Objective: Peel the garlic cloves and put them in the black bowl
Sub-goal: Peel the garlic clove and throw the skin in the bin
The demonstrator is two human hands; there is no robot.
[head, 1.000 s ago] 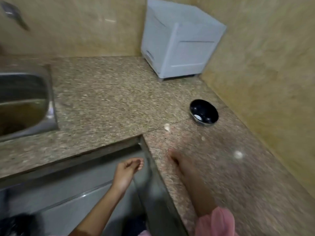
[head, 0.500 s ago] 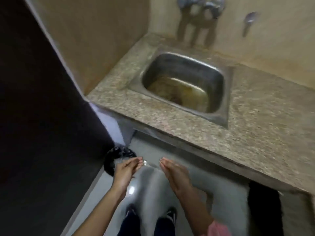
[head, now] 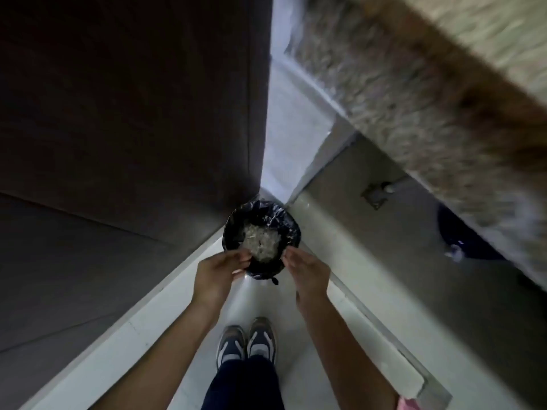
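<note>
She had turned away from the worktop; a second before she faced the black bowl on it, and now she stood by the dark door [head: 118, 113], looking straight down. Her left hand [head: 220, 276] hung at the near rim of the bag-lined waste bin [head: 285, 221], fingers bent inward toward the thumb; I could not tell whether anything was pinched there. Pale peelings [head: 262, 242] lay heaped inside the bin. Her right hand [head: 309, 272] hovered at the opposite side, fingers straight, close together, and holding nothing. The granite counter [head: 414, 99] streaked past on the right. Neither the black bowl nor any garlic cloves were in sight, so I judged this to be skins getting dumped, with bowl work paused or finished.
</note>
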